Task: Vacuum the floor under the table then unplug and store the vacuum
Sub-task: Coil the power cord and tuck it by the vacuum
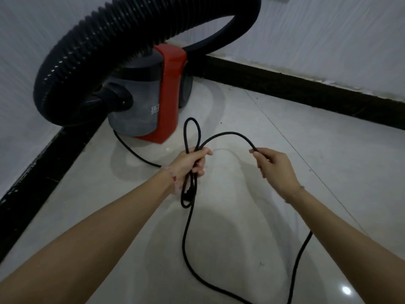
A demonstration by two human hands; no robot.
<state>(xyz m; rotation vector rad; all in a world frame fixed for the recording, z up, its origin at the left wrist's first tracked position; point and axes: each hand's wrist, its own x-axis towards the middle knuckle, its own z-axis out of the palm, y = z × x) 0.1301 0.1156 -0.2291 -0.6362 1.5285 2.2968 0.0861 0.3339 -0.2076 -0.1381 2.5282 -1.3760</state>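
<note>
A grey and red canister vacuum (146, 106) stands in the corner of the room, its thick black ribbed hose (105, 34) arching over it. The black power cord (228, 136) runs from under the vacuum across the floor. My left hand (188, 167) grips a few gathered loops of the cord; one loop sticks up above my fist, others hang below it. My right hand (274, 165) pinches the cord a short span to the right. Between my two hands the cord arches upward. The rest of it trails down over the tiles toward the bottom edge.
Glossy pale floor tiles (306, 150) spread across the view. A black skirting board (306, 93) runs along both white walls (328, 40) that meet behind the vacuum. The plug end of the cord is out of sight.
</note>
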